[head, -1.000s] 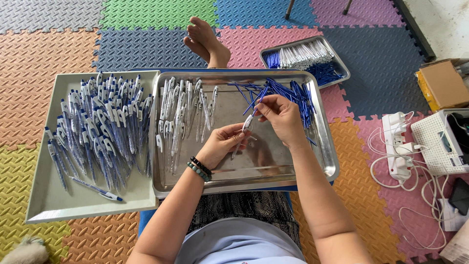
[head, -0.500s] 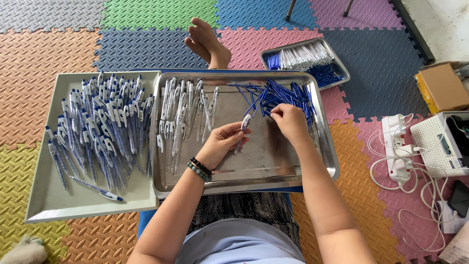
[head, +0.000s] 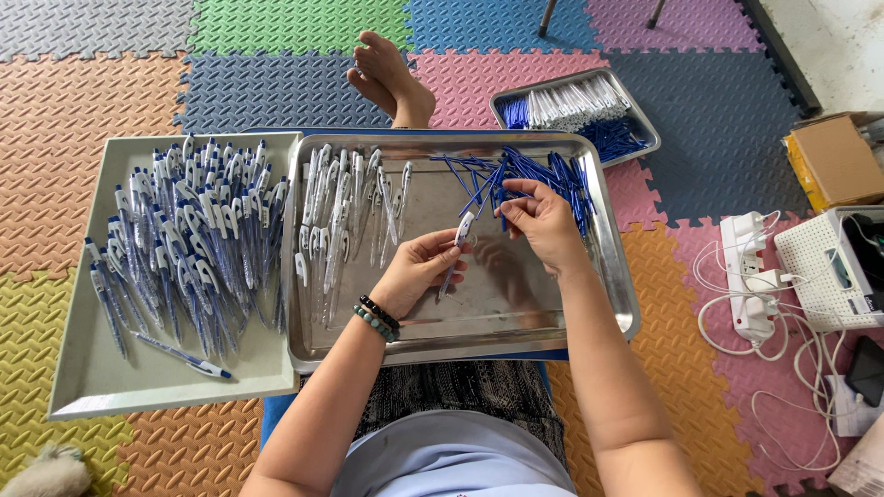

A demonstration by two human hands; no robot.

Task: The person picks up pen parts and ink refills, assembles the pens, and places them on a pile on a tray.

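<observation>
Since before: our right hand [head: 543,216] has reached back from the pen to the blue refills [head: 534,175] near the steel tray's [head: 460,336] far right corner.
Right hand: fingers pinched on one refill, wrist bent.
Left hand [head: 419,271]: we grip a clear pen barrel [head: 456,248] mid-tray, palm up.

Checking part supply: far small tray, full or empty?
Stocked, not empty. The small tray on the mats holds white barrels across the middle and blue refills at both ends; little bare metal shows.
</observation>
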